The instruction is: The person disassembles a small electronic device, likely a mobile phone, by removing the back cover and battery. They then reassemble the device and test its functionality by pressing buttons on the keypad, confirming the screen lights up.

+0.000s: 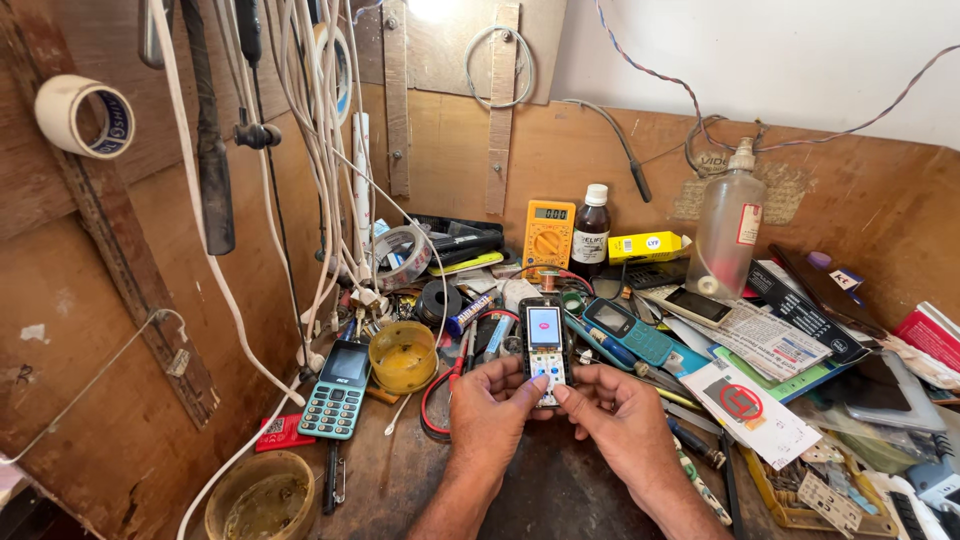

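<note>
The brown wooden desk (560,490) lay under both hands, and a big clear plastic bottle (727,225) stood far behind the fingers on the right, with a yellow meter (548,237) closer in behind them. A teal keypad phone (337,390) lay off to the left of the fingers beside a small yellow tub (402,356). The left hand (490,405) and right hand (615,412) had their fingers closed around a small black phone (544,345) with a lit screen, held upright between them, thumbs on its keys.
</note>
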